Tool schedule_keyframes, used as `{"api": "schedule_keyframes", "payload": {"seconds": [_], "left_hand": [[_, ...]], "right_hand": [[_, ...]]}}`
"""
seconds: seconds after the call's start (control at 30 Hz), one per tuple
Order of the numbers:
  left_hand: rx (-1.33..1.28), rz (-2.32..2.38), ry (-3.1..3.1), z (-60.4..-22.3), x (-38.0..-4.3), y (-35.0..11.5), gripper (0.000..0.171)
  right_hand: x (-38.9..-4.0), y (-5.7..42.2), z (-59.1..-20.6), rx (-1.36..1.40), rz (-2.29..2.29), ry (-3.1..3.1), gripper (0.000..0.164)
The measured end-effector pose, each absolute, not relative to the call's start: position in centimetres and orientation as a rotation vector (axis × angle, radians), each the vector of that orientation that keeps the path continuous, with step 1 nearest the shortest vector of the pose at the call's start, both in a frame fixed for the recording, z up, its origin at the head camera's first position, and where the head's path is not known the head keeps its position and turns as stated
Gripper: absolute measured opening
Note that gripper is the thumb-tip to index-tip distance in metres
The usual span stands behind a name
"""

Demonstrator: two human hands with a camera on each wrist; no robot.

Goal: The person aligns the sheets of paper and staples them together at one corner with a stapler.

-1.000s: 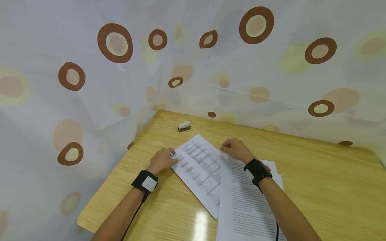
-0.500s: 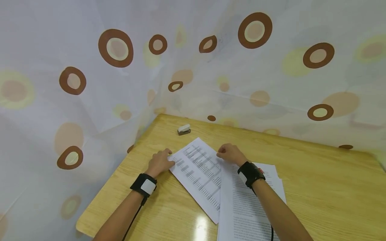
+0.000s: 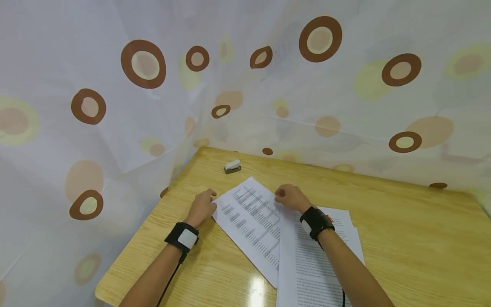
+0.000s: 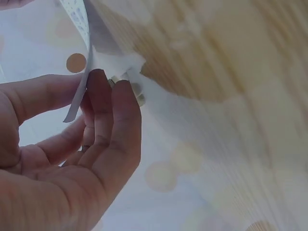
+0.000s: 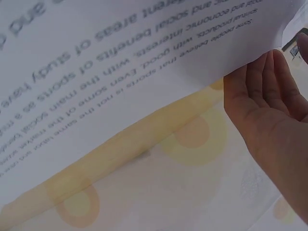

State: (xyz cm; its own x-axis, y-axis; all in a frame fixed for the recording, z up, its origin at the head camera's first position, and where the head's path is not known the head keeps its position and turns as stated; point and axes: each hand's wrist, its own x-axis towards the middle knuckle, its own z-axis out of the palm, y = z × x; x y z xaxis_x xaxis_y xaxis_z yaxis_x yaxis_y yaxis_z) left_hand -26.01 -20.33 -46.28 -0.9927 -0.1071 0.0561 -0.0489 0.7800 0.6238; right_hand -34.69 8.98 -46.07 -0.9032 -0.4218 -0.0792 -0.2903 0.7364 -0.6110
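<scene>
My left hand [image 3: 201, 209] pinches the left corner of a white printed sheet [image 3: 245, 219] with grey-shaded blocks of text. In the left wrist view, the thumb and fingertips of that hand [image 4: 103, 139] meet on the edge of the paper [image 4: 79, 98]. My right hand [image 3: 293, 198] holds the upper left corner of a stack of text pages [image 3: 307, 264], which overlaps the shaded sheet's right side. The right wrist view has this hand [image 5: 269, 101] at the edge of a printed page [image 5: 125, 72]; its thumb is mostly out of frame.
A small stapler [image 3: 232, 166], white on top with a grey base, stands behind the papers on the wooden table [image 3: 414, 247]. A patterned curtain [image 3: 284, 85] hangs along the table's back and left edges. Each wrist wears a black strap with a cable.
The right hand has shifted a little left, with the page corner in its fingers. The left hand has drawn slightly left with the shaded sheet's corner. The head view has tilted slightly.
</scene>
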Motion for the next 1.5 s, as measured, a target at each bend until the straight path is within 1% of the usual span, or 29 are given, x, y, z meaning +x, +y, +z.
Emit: {"api": "schedule_keyframes", "payload": {"seconds": [0.1, 0.2, 0.37, 0.63, 0.9, 1.0, 1.1, 1.27, 1.33, 1.4, 1.5], "left_hand": [[0.141, -1.026, -2.851, -46.2, -26.2, -20.4, 0.022], [0.170, -1.065, -2.812, -46.0, -26.3, -20.4, 0.016], [0.190, -1.162, -2.720, -45.6, -26.2, -20.5, 0.014], [0.202, -1.236, -2.661, -44.3, -25.9, -20.0, 0.016], [0.139, -1.236, -2.619, -43.4, -25.8, -19.9, 0.017], [0.122, -1.218, -2.579, -43.3, -25.8, -20.0, 0.016], [0.127, -1.262, -2.510, -43.2, -26.0, -20.1, 0.023], [0.222, -1.433, -2.438, -43.3, -26.2, -20.2, 0.054], [0.258, -1.526, -2.445, -43.4, -26.2, -20.2, 0.056], [0.264, -1.663, -2.446, -43.5, -26.2, -20.1, 0.050], [0.236, -1.851, -2.442, -43.8, -26.1, -20.0, 0.034]], "right_hand": [[-34.7, 8.9, -46.0, -0.575, -0.907, 2.737, 0.023], [-34.8, 8.8, -45.8, -0.567, -0.913, 2.732, 0.024], [-34.7, 8.8, -46.0, -0.552, -0.931, 2.722, 0.027], [-34.6, 8.9, -46.0, -0.544, -0.986, 2.746, 0.036], [-35.2, 9.4, -46.5, -0.514, -1.076, 2.771, 0.023], [-35.4, 9.6, -46.8, -0.522, -1.122, 2.765, 0.020], [-35.4, 9.8, -46.8, -0.532, -1.161, 2.761, 0.021], [-35.2, 10.0, -46.5, -0.522, -1.204, 2.794, 0.022], [-35.2, 10.1, -46.5, -0.526, -1.222, 2.810, 0.020], [-35.3, 10.3, -46.5, -0.514, -1.246, 2.820, 0.020], [-35.3, 10.5, -46.5, -0.482, -1.287, 2.815, 0.020]]}}
